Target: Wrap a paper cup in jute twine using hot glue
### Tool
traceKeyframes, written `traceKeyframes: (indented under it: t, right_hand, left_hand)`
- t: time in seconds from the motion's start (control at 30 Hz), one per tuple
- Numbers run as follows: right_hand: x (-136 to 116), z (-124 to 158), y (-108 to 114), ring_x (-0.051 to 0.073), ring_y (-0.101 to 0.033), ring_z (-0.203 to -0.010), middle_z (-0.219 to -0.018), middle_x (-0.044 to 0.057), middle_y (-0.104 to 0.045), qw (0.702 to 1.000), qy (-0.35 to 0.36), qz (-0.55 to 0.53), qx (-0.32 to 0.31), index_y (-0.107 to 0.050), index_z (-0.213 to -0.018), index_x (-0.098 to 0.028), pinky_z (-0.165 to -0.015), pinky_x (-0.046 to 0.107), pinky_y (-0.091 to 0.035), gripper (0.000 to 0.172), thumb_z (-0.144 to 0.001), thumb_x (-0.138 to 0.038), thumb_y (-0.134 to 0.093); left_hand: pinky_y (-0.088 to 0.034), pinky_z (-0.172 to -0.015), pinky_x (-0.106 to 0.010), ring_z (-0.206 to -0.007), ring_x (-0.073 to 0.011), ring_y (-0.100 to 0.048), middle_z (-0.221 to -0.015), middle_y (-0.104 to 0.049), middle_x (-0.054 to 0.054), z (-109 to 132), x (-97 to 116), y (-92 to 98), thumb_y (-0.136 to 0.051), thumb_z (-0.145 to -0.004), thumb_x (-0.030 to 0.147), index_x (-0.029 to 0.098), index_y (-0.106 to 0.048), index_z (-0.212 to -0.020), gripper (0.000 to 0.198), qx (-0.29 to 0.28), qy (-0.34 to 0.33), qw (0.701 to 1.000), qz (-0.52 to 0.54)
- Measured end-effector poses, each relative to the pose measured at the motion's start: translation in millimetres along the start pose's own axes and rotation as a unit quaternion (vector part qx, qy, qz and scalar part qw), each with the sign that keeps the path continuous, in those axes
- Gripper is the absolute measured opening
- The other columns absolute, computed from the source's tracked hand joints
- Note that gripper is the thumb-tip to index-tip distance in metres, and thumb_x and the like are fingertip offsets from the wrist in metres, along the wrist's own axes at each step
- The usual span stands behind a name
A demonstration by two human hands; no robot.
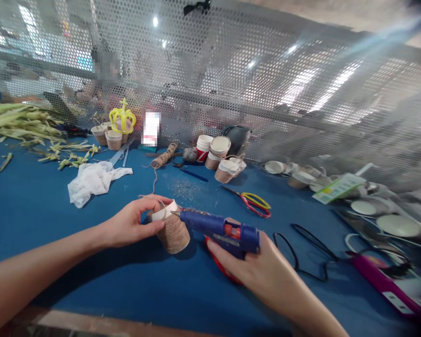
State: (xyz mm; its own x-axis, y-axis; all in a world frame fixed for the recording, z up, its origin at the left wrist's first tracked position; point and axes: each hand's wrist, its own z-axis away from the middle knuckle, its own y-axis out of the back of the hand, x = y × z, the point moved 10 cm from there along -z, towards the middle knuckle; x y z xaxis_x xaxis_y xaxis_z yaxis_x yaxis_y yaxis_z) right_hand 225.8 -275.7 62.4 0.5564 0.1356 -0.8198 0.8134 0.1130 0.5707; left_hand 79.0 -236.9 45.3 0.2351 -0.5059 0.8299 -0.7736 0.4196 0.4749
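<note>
A paper cup wrapped in brown twine lies tilted above the blue table, its white rim part toward the upper left. My left hand is closed on the cup's rim, with the thumb and fingers pinching it. From there a strand of twine runs back to a twine bundle. My right hand is wrapped round a blue glue gun. The gun's metal nozzle touches or nearly touches the white band of the cup. Part of a red object shows below the gun.
Yellow-and-red scissors lie behind the gun. White cloth is at the left, with green plant strips beyond. More cups stand near the mesh screen. A black cable and a purple power strip lie at the right.
</note>
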Motion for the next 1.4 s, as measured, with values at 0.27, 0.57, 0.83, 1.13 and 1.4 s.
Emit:
traceKeyframes:
  t: [0.27,0.57,0.83,1.13,1.4]
  right_hand:
    - [-3,2,-2,0.009,-0.046,-0.049,-0.057,-0.003,-0.052,0.998,0.013,0.064,-0.009,-0.054,-0.066,-0.018,-0.046,0.020,-0.042,0.013,-0.074,-0.029,-0.057]
    - [5,6,-2,0.013,-0.059,-0.059,-0.068,0.002,-0.064,0.996,0.046,0.074,0.016,-0.061,-0.080,-0.017,-0.056,0.022,-0.048,0.012,-0.075,-0.027,-0.057]
    - [0,5,0,0.013,-0.059,-0.059,-0.067,0.001,-0.064,0.996,0.048,0.073,0.024,-0.062,-0.078,-0.016,-0.054,0.021,-0.047,0.012,-0.075,-0.027,-0.056]
    - [-2,4,4,0.012,-0.053,-0.052,-0.058,-0.002,-0.059,0.995,0.023,0.100,0.017,-0.060,-0.070,-0.017,-0.048,0.021,-0.044,0.014,-0.074,-0.029,-0.055]
    - [-11,3,1,0.011,-0.051,-0.049,-0.054,-0.002,-0.055,0.997,0.020,0.080,0.009,-0.056,-0.063,-0.018,-0.048,0.022,-0.044,0.010,-0.071,-0.025,-0.056]
  left_hand:
    - [-0.038,-0.093,-0.036,-0.113,-0.0213,-0.048,-0.111,-0.059,-0.012,1,-1,-1.1,-0.052,-0.076,0.017,0.016,-0.050,-0.071,0.006,0.004,-0.007,1.000,-0.004]
    - [-0.040,-0.090,-0.035,-0.109,-0.0209,-0.051,-0.109,-0.059,-0.012,2,-1,0.5,-0.054,-0.076,0.018,0.016,-0.048,-0.068,0.010,0.027,0.005,1.000,-0.006]
    - [-0.038,-0.092,-0.034,-0.111,-0.0210,-0.049,-0.111,-0.058,-0.012,4,-2,-0.1,-0.054,-0.076,0.018,0.016,-0.048,-0.069,0.010,0.029,-0.001,1.000,-0.012]
    - [-0.041,-0.089,-0.034,-0.108,-0.0211,-0.051,-0.111,-0.057,-0.012,3,0,0.7,-0.053,-0.075,0.019,0.016,-0.047,-0.068,0.010,0.032,-0.005,0.999,-0.020]
    - [-0.041,-0.088,-0.036,-0.111,-0.0229,-0.049,-0.104,-0.061,-0.011,3,8,-0.7,-0.053,-0.074,0.017,0.017,-0.045,-0.065,0.012,0.019,-0.027,0.999,-0.029]
